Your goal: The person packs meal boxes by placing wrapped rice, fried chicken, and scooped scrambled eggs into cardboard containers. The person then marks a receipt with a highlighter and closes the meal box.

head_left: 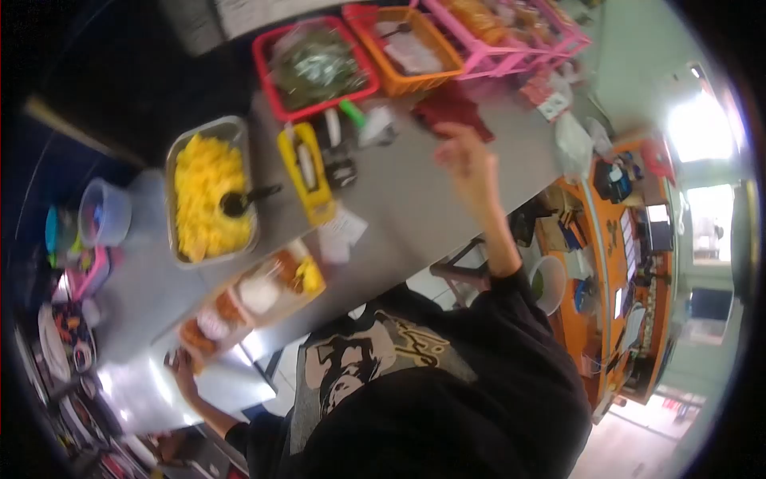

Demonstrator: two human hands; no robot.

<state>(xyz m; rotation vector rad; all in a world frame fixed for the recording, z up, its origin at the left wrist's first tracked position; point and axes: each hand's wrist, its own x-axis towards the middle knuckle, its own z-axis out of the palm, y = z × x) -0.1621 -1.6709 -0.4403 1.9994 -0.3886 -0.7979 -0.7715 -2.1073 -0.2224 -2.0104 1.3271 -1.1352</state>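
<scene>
A long brown food tray [249, 305] lies near the counter's front edge, with fried pieces, white rice and yellow food in it. My left hand [182, 367] is at its lower left end; its fingers are small and blurred, and whether they grip the tray is unclear. Raised over the counter, my right hand [465, 160] has its thumb apart and its fingers loosely bent, with nothing seen in them. Just beyond that hand lies a dark red cloth [455, 108]. A metal pan [171, 195] of yellow food [209, 180] holds a black-handled utensil [259, 194].
Along the back stand a red basket [261, 68], an orange basket [415, 82] and a pink crate [511, 64]. A yellow holder [307, 180] and white papers [343, 231] lie mid-counter. Clear tub [104, 214] stands at the left; an orange shelf unit [606, 239] is at the right.
</scene>
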